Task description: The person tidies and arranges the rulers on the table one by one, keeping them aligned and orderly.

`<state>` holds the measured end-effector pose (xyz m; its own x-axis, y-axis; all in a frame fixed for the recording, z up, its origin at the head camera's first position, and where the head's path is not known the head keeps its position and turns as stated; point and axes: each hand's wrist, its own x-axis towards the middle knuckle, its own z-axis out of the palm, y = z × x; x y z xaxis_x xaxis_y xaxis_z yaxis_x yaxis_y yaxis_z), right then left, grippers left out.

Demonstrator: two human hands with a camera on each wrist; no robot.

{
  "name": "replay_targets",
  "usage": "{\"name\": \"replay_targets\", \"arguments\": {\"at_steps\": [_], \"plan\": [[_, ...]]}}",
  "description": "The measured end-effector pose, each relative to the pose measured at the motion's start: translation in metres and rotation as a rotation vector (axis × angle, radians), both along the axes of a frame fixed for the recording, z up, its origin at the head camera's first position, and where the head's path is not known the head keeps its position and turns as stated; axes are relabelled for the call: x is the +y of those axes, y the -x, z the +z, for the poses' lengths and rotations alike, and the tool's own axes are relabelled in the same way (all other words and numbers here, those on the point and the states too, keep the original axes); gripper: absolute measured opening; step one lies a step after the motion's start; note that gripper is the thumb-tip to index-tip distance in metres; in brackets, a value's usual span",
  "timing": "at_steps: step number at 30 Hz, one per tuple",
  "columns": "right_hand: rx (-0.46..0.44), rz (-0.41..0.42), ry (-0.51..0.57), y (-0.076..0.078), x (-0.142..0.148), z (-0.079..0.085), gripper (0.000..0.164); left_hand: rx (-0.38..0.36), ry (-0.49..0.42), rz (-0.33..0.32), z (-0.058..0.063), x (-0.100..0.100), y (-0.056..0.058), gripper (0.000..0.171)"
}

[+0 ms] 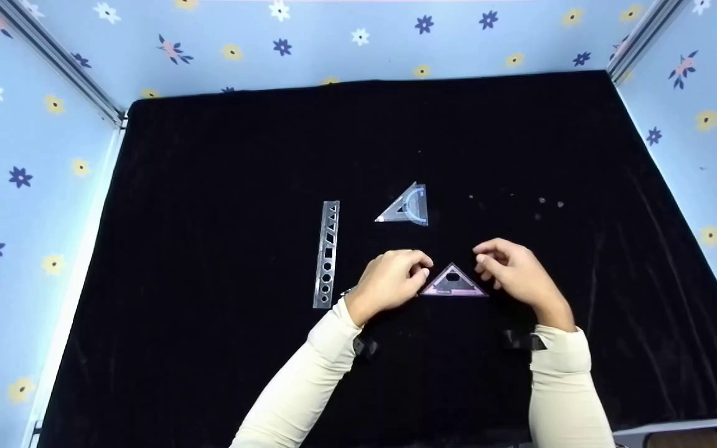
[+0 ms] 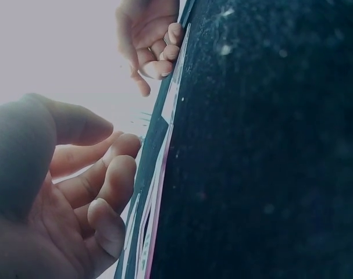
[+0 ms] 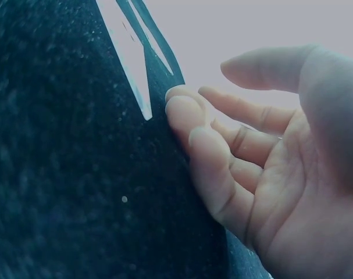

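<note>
A pink-edged triangular set square point(image 1: 467, 292) lies flat on the black cloth between both hands, its long side towards me. My left hand point(image 1: 393, 278) hovers by its left corner with loosely bent fingers and nothing in them; whether a fingertip touches the edge, I cannot tell. Beyond the right corner is my right hand point(image 1: 516, 272), fingers relaxed and holding nothing. In the left wrist view, the set square's pink edge point(image 2: 155, 224) runs beside the left hand point(image 2: 71, 192). A pale pointed corner point(image 3: 142, 104) appears near the right hand's fingertips point(image 3: 188, 116) in the right wrist view.
A clear ruler with cut-out shapes point(image 1: 326, 255) lies left of the hands. Farther back, a clear set square point(image 1: 389, 214) overlaps a blue-marked protractor point(image 1: 419, 205). Something small point(image 1: 346, 291) is mostly hidden by the left wrist. Flowered walls border the black cloth point(image 1: 209, 186).
</note>
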<state>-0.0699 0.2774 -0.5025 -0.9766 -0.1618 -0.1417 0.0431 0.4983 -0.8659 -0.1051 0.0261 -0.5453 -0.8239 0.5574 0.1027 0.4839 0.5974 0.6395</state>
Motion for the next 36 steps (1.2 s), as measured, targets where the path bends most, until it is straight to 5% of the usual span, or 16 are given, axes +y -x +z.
{"name": "replay_targets", "arguments": {"at_steps": [7,16,36], "plan": [[-0.016,-0.007,-0.01,0.001,0.001,-0.004,0.023,-0.014,-0.008,0.013,0.001,-0.005,0.003,0.02],[-0.008,-0.031,0.028,0.01,0.016,-0.04,0.022,-0.015,-0.019,0.114,0.004,-0.019,0.009,0.019],[-0.007,-0.034,0.04,0.011,0.017,-0.042,0.022,0.054,-0.126,0.309,-0.005,-0.029,0.021,0.016]]}}
